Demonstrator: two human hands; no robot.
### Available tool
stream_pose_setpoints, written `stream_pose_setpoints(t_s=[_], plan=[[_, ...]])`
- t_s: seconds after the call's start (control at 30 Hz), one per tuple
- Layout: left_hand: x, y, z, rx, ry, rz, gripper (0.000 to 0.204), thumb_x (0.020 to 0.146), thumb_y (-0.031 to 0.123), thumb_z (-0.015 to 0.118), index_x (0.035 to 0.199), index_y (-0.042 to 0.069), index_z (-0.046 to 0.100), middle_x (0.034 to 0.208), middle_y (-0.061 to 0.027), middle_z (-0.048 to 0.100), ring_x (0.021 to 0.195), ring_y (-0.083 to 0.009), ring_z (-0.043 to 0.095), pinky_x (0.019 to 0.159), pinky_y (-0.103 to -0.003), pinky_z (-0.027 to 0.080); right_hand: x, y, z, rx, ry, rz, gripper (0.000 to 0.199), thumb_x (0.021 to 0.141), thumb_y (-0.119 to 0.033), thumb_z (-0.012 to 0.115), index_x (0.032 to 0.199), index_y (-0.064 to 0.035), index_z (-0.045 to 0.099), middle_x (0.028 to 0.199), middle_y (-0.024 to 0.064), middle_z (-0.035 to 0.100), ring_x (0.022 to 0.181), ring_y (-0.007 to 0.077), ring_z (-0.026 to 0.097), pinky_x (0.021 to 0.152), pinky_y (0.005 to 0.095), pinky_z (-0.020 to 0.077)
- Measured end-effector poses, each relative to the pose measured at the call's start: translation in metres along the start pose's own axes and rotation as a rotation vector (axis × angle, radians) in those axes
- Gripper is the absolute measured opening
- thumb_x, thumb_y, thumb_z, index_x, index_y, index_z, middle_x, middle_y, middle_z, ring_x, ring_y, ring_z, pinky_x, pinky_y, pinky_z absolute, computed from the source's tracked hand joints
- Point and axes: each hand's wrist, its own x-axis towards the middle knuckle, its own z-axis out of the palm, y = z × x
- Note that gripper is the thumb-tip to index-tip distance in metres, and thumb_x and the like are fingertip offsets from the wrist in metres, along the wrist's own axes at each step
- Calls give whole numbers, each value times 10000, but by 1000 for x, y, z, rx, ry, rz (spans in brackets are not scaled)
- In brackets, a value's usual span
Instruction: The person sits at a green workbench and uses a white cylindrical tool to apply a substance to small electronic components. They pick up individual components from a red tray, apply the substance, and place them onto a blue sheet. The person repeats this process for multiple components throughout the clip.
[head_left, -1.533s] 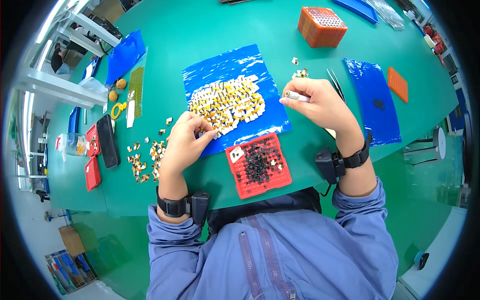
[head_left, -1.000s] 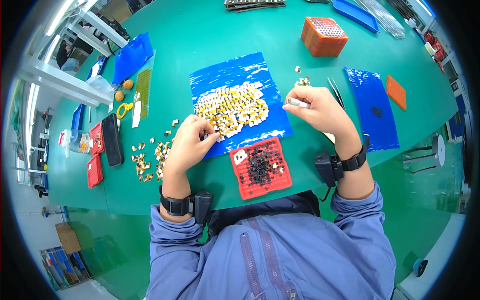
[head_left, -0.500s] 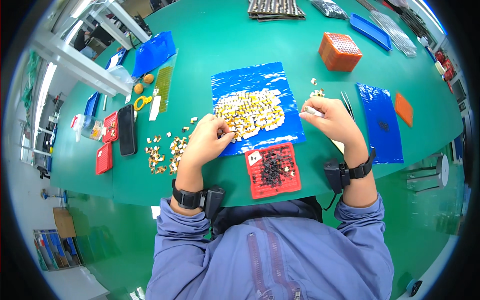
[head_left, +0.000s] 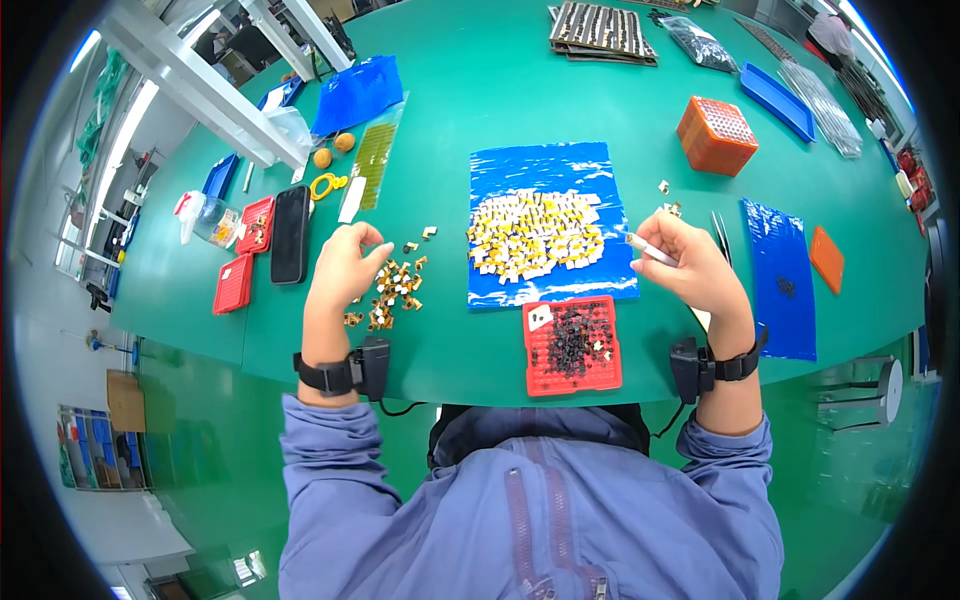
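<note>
A thin white pen-like tool (head_left: 650,250) is gripped in the right hand (head_left: 695,270), right of centre. The left hand (head_left: 345,265), fingers curled and empty, is held just left of a loose heap of small yellow parts (head_left: 392,292), left of centre.

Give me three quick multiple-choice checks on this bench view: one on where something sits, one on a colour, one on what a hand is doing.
1. Where does the red grid tray lie?
A. Near the table's front edge, just below the blue sheet
B. At the far edge, beside the dark trays
C. Left of the phone

2. What colour is the boxy perforated container at upper right?
A. Blue
B. Orange
C. White

3. What is the right hand doing?
A. Lying flat and empty
B. Gripping the tweezers
C. Holding a thin white pen-like tool

Answers:
1 A, the tray sits directly under the blue sheet carrying yellow and white parts.
2 B, it reads plainly orange against the green table.
3 C, the white tool pokes out from its fingers; the left hand hovers over loose parts.
</note>
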Motion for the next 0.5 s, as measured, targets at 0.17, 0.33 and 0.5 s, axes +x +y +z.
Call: stream_pose_setpoints(t_s=[0.17,0.33,0.5], plan=[[2,-16,14,47,-194,-90,227,764,216,686,801,15,587,831,-138,596,795,-259,584,717,-374,467,-2,0,-2,-27,-48,-63,114,801,-77,632,840,2,559,615,24,509,554,72,443,491,251,349],[1,-14,14,-55,-69,-2,181,764,154,680,791,25,557,779,-107,594,734,-228,590,661,-341,473,-1,3,-3,-59,-95,-101,116,810,-87,630,834,10,570,596,34,497,546,84,435,488,260,348],[-34,9,5,-467,-122,-112,123,836,103,615,826,36,512,754,-55,607,674,-137,601,581,-255,468,-3,1,-4,-101,-79,-97,115,814,-93,630,832,7,578,596,47,501,542,99,445,490,269,355]])
